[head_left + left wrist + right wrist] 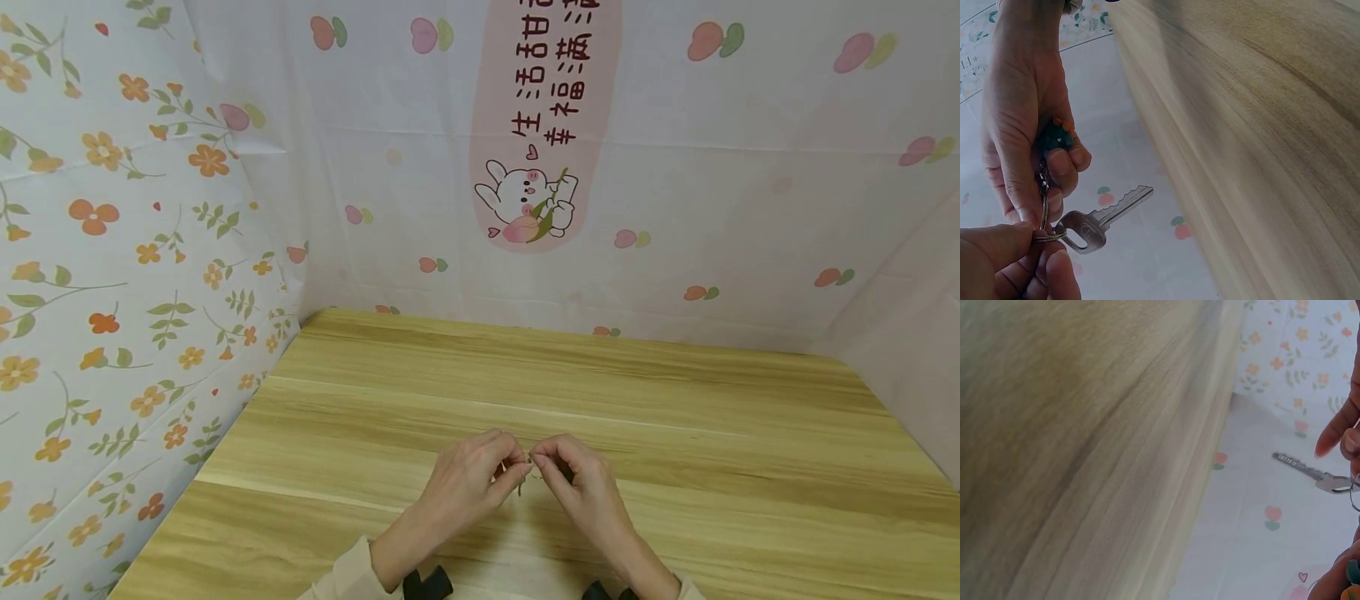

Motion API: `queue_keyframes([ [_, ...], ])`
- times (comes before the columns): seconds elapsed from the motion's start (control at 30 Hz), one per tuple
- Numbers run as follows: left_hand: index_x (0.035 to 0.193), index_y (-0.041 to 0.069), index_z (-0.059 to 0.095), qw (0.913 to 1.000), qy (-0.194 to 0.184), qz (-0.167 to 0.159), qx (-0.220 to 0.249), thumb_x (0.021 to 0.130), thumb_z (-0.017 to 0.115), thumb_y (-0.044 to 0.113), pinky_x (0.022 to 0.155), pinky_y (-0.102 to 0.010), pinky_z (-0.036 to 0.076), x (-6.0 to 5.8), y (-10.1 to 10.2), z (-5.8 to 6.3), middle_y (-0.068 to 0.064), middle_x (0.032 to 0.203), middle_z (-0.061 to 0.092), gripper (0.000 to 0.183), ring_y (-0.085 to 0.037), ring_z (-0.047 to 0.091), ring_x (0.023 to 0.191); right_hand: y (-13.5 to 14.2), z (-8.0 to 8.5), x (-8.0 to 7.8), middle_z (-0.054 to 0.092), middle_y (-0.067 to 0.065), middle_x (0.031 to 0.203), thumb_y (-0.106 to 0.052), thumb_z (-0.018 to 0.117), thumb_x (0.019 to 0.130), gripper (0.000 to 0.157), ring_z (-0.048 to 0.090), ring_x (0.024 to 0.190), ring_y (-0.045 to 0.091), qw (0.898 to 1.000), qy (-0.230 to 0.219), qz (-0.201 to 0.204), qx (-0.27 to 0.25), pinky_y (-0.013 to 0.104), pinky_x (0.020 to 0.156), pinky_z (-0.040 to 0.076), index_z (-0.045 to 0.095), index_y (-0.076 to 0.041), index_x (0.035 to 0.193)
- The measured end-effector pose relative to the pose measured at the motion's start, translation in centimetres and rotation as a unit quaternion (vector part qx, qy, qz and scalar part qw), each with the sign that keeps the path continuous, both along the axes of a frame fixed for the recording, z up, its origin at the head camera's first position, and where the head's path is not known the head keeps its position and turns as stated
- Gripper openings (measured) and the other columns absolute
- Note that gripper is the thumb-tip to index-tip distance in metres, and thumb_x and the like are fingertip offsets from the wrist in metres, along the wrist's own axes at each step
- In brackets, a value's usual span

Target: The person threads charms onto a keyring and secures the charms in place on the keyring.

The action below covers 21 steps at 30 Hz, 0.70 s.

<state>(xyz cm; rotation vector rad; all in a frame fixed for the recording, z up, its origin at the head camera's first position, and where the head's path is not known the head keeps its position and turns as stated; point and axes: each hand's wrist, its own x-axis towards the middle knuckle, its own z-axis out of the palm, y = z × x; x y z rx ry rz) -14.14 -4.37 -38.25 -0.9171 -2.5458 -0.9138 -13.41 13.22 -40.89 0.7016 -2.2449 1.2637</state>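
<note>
Above the wooden table, my left hand (480, 472) and right hand (588, 487) meet at their fingertips. In the left wrist view, the left thumb and finger pinch a metal key ring (1052, 237) with a silver key (1088, 231) at it. The right hand there holds a keychain with a teal and orange charm (1055, 139) among its curled fingers. A short chain and a loop join the charm to the ring. Whether the key is fully threaded is hidden by the fingertips. The right wrist view shows the key (1310, 473) sticking out beside the left fingers.
The light wood table (390, 375) spreads around both hands. A floral cloth (142, 317) hangs on the left side, and a printed backdrop with a rabbit (525, 196) rises behind the table. Black straps (429, 583) show near the wrists.
</note>
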Motion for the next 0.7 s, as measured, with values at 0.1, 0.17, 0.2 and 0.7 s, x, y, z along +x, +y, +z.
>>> queue_keyframes([
  [0.1,0.077,0.018,0.061,1.0000,-0.001,0.000,-0.001,0.086,0.069,0.021,0.050,-0.007,0.034,0.05,-0.01,0.01,0.008,0.073,0.060,0.012,0.003,0.053,0.062,0.00,0.04,0.00,0.059,-0.002,0.070,0.009,0.066,0.080,0.022,0.044,0.059,0.000,1.000,0.001,0.004,-0.001,0.019,0.047,0.041,0.064,-0.012,0.086],
  [0.17,0.076,0.018,0.062,1.0000,-0.003,0.002,-0.004,0.086,0.068,0.022,0.049,-0.007,0.034,0.07,-0.01,0.02,0.008,0.072,0.060,0.013,0.003,0.052,0.061,-0.01,0.09,-0.02,0.060,-0.001,0.071,0.010,0.065,0.080,0.022,0.044,0.060,0.000,1.000,0.005,0.011,-0.003,0.018,0.048,0.041,0.064,-0.012,0.085],
  [0.2,0.076,0.018,0.062,1.0000,-0.003,0.004,-0.006,0.086,0.068,0.023,0.049,-0.007,0.033,0.09,-0.02,0.02,0.008,0.072,0.060,0.013,0.003,0.052,0.060,-0.02,0.11,-0.03,0.060,-0.001,0.071,0.010,0.065,0.080,0.022,0.045,0.060,-0.001,1.000,0.010,0.015,-0.003,0.017,0.048,0.041,0.064,-0.012,0.085],
  [0.7,0.075,0.018,0.061,0.9999,-0.001,0.010,0.000,0.086,0.068,0.023,0.047,-0.009,0.029,0.07,0.05,-0.09,0.010,0.067,0.054,0.014,0.005,0.039,0.056,-0.14,0.19,0.17,0.059,-0.002,0.071,0.008,0.065,0.082,0.022,0.043,0.061,-0.003,1.000,0.004,0.013,-0.005,0.016,0.049,0.039,0.063,-0.014,0.086],
])
